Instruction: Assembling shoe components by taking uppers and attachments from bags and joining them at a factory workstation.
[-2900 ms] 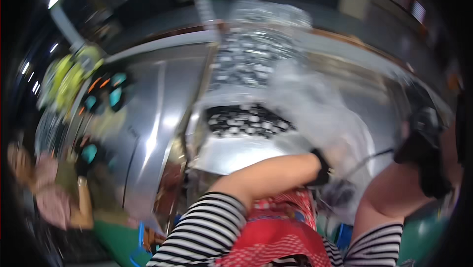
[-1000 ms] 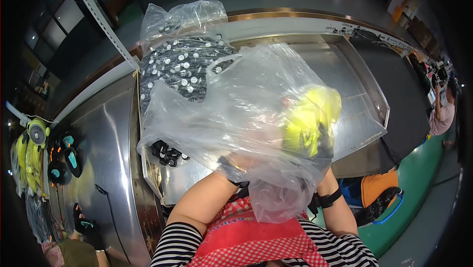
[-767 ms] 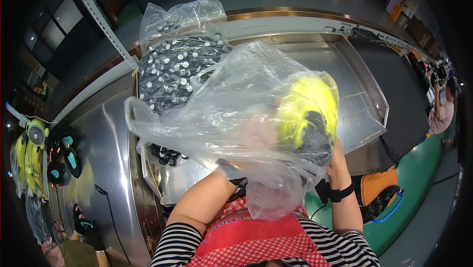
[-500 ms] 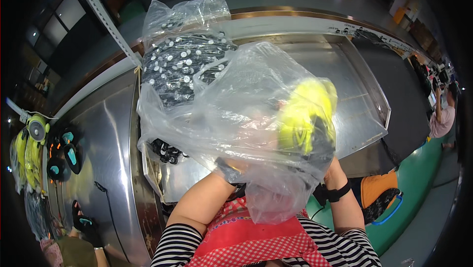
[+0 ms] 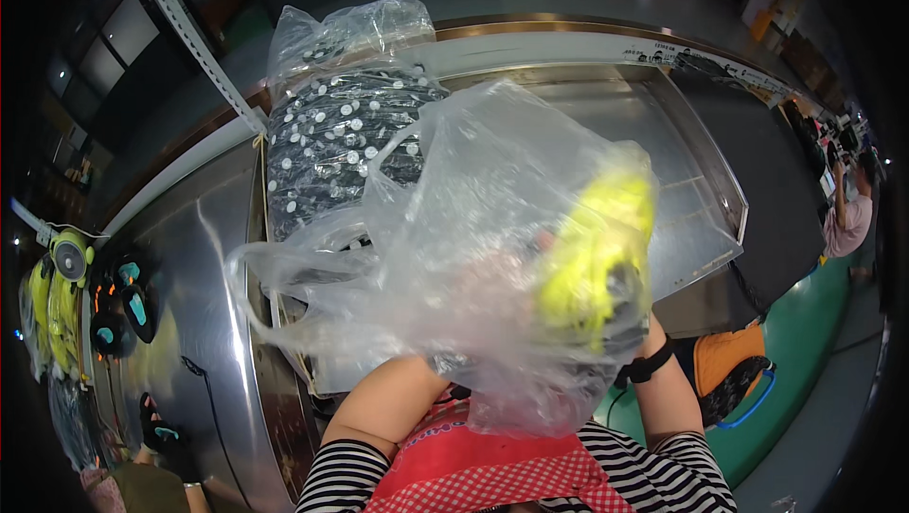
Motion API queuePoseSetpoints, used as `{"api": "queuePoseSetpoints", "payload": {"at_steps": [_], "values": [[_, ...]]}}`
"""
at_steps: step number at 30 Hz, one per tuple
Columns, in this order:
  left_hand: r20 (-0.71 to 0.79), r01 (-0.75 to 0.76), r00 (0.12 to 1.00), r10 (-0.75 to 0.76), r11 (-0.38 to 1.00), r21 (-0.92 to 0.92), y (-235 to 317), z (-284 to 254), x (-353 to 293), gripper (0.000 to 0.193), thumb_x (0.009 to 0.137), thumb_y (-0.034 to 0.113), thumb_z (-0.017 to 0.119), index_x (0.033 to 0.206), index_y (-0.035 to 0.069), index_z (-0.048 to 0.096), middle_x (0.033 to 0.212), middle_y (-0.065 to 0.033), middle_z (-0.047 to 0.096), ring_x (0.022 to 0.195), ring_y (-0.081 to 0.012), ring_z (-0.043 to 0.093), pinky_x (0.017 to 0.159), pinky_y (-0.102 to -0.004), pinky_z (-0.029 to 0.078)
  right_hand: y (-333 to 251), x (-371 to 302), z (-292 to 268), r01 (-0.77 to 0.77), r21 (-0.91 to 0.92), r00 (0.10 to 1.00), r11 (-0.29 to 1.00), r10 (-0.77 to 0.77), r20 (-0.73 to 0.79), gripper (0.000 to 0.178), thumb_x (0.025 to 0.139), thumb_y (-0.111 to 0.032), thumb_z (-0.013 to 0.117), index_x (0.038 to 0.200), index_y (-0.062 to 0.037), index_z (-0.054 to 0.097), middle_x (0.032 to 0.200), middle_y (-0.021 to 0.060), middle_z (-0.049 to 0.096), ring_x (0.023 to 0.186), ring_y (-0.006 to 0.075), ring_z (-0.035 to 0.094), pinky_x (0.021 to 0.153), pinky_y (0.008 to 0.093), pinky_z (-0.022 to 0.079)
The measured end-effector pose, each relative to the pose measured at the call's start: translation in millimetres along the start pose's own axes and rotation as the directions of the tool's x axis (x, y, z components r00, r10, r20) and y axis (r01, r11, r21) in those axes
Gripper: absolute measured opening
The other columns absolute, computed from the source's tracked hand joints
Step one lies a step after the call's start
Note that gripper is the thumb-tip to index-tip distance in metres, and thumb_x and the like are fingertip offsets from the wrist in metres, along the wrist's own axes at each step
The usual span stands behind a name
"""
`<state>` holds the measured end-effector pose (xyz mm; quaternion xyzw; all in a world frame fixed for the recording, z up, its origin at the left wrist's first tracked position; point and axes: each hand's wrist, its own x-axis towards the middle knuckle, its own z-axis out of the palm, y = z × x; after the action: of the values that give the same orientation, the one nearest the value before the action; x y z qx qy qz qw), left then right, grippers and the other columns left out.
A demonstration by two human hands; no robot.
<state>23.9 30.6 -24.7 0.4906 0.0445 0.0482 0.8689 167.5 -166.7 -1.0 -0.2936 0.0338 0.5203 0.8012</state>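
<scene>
Handling a neon-yellow and dark bundle (image 5: 601,248) with a clear plastic carrier bag (image 5: 473,153) is, by its look, the step in hand. The bundle shows blurred through the film, above the right part of the metal tray (image 5: 625,120); contact with the tray cannot be confirmed.

Hand state: the left hand (image 5: 483,284) is visible only as a pale shape behind the film, left of the bundle. Whether it is inside the bag or behind it, and whether its fingers are closed, cannot be told. The right hand (image 5: 655,328), above a black wristband (image 5: 651,363), is at the bundle's lower right; its fingers are hidden. The hands are apart, one on either side of the bundle's lower portion.

Bag state: loose handle loops extend left, in front of a clear-wrapped stack of dark, white-dotted pieces (image 5: 346,120).

Next move, as judged: support the bundle evenly and avoid snagging the loops.
</scene>
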Motion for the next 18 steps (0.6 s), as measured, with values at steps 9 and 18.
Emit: {"api": "queuePoseSetpoints", "payload": {"at_steps": [9,18], "values": [[0.006,0.057,0.998,-0.057,0.997,0.059,25.0,-19.7,-11.9,0.043,0.089,0.012,0.054,0.13,0.0,0.046,0.13,-0.0173,0.051,0.115,-0.0316,0.053,0.096,-0.042,0.048,5.1,2.7,26.9,0.072,-0.215,0.997,0.974,-0.078,-0.019,0.026,0.091,-0.015,0.057,0.113,-0.0001,0.059,0.098,0.0056,0.066,0.081,0.0122,0.063,0.072,0.0259,0.052],[0.022,0.125,0.991,-0.129,0.985,0.118,-11.2,18.1,-54.6,0.041,0.089,0.01,0.053,0.129,-0.001,0.047,0.13,-0.0179,0.051,0.116,-0.0324,0.053,0.096,-0.0422,0.048,24.5,-9.2,51.1,0.14,-0.442,0.984,0.886,-0.175,-0.038,0.026,0.09,-0.015,0.059,0.111,-0.0005,0.059,0.094,0.0044,0.065,0.078,0.0118,0.063,0.071,0.0248,0.052]]}}
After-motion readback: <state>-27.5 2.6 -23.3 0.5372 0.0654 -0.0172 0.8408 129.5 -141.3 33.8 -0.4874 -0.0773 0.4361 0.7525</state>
